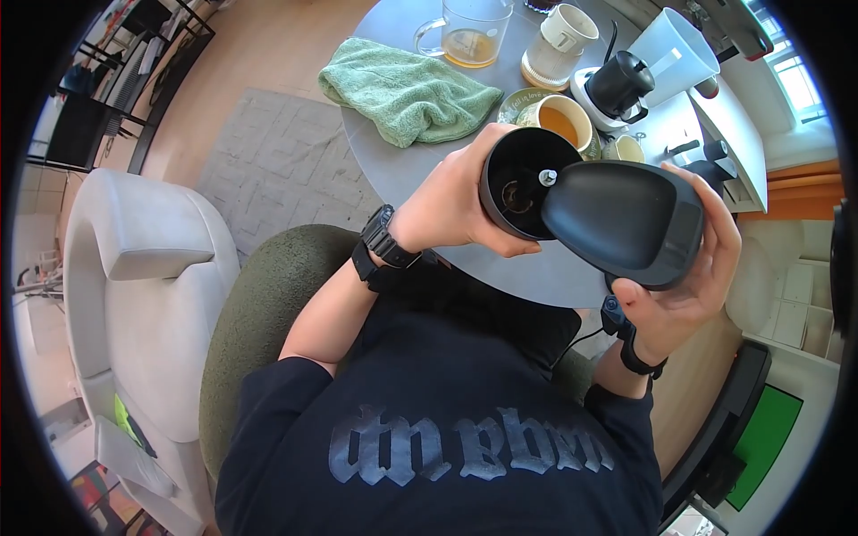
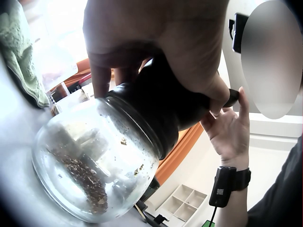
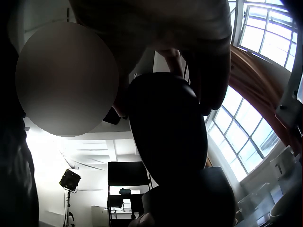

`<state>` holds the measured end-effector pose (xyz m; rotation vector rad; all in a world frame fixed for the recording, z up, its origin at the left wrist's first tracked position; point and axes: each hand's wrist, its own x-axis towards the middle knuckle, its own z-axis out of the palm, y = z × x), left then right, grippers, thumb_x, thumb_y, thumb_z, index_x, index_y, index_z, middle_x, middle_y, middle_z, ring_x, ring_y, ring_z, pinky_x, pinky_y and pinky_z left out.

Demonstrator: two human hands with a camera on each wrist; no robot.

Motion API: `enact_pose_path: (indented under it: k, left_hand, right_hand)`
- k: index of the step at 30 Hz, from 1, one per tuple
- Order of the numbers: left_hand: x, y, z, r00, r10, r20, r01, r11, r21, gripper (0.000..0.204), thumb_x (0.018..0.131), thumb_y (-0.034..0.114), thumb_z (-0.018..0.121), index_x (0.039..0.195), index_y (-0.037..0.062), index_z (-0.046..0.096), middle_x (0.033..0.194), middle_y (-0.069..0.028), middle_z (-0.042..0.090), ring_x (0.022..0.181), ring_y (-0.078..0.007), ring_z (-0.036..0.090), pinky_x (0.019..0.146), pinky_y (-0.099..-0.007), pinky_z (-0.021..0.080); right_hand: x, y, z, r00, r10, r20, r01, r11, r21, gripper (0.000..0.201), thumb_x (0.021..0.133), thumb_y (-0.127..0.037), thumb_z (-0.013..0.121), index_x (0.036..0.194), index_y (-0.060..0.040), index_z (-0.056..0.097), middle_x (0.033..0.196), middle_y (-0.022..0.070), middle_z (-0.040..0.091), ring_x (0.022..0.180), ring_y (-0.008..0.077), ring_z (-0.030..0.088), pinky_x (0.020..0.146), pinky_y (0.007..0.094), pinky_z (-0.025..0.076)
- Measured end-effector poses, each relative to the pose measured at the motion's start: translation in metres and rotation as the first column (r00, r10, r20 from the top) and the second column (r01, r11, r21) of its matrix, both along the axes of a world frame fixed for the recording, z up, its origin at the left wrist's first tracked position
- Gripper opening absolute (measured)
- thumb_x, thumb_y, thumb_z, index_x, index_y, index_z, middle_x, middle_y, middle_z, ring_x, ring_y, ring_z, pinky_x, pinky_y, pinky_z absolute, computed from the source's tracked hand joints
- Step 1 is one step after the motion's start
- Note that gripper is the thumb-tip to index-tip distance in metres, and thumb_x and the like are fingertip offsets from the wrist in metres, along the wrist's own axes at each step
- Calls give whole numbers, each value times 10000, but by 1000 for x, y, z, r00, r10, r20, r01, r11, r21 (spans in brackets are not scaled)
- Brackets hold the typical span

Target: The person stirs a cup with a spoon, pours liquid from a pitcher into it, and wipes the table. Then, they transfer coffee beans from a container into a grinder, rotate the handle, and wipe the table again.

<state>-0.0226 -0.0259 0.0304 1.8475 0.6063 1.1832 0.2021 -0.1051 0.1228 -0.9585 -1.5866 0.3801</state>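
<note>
In the head view my left hand (image 1: 451, 201) grips the black body of a coffee grinder (image 1: 500, 192), tilted so its round opening shows a metal shaft inside. Its clear glass jar (image 2: 118, 165) appears in the left wrist view, with brown coffee grounds (image 2: 83, 182) lying along one side. My right hand (image 1: 684, 313) holds a smooth black oval lid (image 1: 617, 214), fingers curled over its far end. The lid overlaps the right edge of the grinder's opening in the head view. Dark shadow hides most detail of the lid (image 3: 168, 127) in the right wrist view.
On the round grey table (image 1: 393, 170) lie a green towel (image 1: 411, 94) and a glass mug (image 1: 469, 40) with some brown liquid. Behind the grinder stand a cup of amber liquid (image 1: 559, 121), a small black pot (image 1: 618, 85) and a translucent container (image 1: 675, 58).
</note>
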Motion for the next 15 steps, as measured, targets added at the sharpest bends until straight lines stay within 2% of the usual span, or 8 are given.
enact_pose_path:
  k: [2,3,8,10,15]
  left_hand:
    - [0,0,0,1000,5,5,-5,1000,14,956,556,272,966,1352,43,489,1227,-136,633,1103,-270,653,964,-368,513]
    - [0,0,0,1000,8,10,-9,1000,20,957,555,270,967,1352,43,489,1227,-136,633,1102,-270,654,963,-367,513]
    - [0,-1,2,1000,6,-2,-6,1000,6,962,553,266,969,1355,41,488,1228,-134,633,1102,-271,653,964,-366,513]
    - [-1,-1,2,1000,4,-5,-4,1000,1,961,553,266,969,1355,41,490,1229,-132,632,1102,-271,653,964,-366,513]
    - [0,0,-1,1000,5,14,-5,1000,26,954,552,267,968,1350,41,496,1233,-131,630,1102,-269,653,964,-367,513]
  right_hand:
    - [-2,2,0,1000,19,21,-20,999,25,1008,642,-338,968,1402,63,441,1312,256,571,1186,326,616,998,419,528]
    - [-7,2,-1,999,40,-32,-38,998,46,991,643,-334,967,1393,62,456,1309,248,574,1177,322,620,998,417,524]
    - [-4,3,1,995,-6,98,1,999,55,940,636,-309,969,1368,51,502,1297,222,580,1162,311,624,1000,414,512]
    - [-9,1,-3,999,-7,-32,8,999,44,931,634,-295,969,1366,48,508,1294,219,579,1170,311,620,996,409,513]
    - [-7,2,2,989,-39,142,33,999,42,947,663,-298,942,1402,70,476,1317,232,582,1197,315,617,1020,417,519]
